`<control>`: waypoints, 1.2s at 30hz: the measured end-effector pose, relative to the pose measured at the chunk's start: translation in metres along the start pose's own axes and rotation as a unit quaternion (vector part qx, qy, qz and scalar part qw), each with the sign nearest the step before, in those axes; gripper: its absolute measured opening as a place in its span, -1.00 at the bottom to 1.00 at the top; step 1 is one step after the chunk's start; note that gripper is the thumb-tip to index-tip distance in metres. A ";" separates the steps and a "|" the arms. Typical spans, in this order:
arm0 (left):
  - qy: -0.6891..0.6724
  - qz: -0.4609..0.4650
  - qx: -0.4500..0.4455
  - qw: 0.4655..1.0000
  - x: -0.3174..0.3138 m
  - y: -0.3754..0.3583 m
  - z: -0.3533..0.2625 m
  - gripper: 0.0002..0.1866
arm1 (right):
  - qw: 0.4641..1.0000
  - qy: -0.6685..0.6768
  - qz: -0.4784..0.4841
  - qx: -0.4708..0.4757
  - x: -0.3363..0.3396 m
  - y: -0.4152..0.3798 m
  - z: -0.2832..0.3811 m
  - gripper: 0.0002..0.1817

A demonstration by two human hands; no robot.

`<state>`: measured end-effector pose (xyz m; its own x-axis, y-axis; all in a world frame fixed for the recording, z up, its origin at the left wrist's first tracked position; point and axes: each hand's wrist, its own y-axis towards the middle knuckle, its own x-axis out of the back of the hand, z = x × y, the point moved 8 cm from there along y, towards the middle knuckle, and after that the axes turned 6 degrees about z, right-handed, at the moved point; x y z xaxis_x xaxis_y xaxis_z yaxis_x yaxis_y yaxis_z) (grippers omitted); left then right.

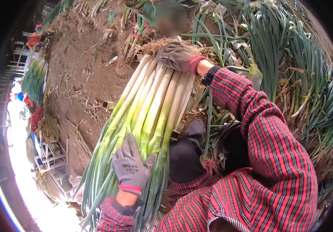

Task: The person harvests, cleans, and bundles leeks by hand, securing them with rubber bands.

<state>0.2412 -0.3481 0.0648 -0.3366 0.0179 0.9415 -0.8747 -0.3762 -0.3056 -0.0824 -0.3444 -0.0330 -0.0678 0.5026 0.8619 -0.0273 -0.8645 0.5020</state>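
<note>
A bundle of long green onions [151, 104] lies in front of me, with white stalks and roots at the far end and green leaves fanning towards me. My left hand [131, 166], in a grey glove with printed lettering and a red cuff, rests on the leaves where green meets white. Its fingers are outstretched and the thumb is apart. At the far end my right hand [176, 56], in a darker, soiled glove, bends over the white stalks beside the roots [153, 47]. Its fingers are together and curled; their tips are partly hidden.
Large piles of green onions [269, 50] lie on the right. Red-tied bundles [135, 34] stand beyond the roots, near a blurred patch. Bare soil [77, 69] covers the left, with another onion bundle [35, 79] and a metal rack [52, 162] at the far left.
</note>
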 end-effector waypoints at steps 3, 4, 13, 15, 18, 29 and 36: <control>0.029 -0.004 0.005 1.000 -0.003 0.006 -0.004 -0.03 | 1.000 -0.005 -0.014 -0.023 0.002 -0.001 0.002 -0.72; 0.040 -0.005 0.004 0.999 -0.005 0.005 -0.004 -0.03 | 0.999 0.012 -0.010 -0.029 0.001 -0.001 0.005 -0.72; 0.104 0.003 0.037 0.994 -0.019 -0.005 0.001 -0.05 | 0.934 0.219 -0.160 -0.233 0.096 -0.107 -0.047 -0.75; 0.122 -0.005 0.021 0.992 -0.029 -0.005 0.002 -0.06 | 0.874 0.280 -0.090 -0.386 0.070 -0.231 -0.061 -0.73; 0.107 -0.001 0.017 0.994 -0.020 -0.002 -0.004 -0.08 | 0.817 0.192 0.039 -0.543 0.051 -0.421 -0.025 -0.70; 0.071 0.034 -0.025 0.997 -0.005 0.006 -0.025 -0.09 | 0.427 0.065 -0.033 -0.902 0.136 -0.725 -0.029 -0.46; 0.087 0.036 -0.015 0.995 0.001 0.003 -0.028 -0.09 | 0.410 0.034 0.169 -0.896 0.054 -0.727 -0.097 -0.30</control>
<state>0.2283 -0.3233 0.0611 -0.4520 0.1529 0.8788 -0.8553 -0.3542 -0.3782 -0.1630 0.3103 -0.3583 -0.3959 0.4015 0.8259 -0.6896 0.4639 -0.5561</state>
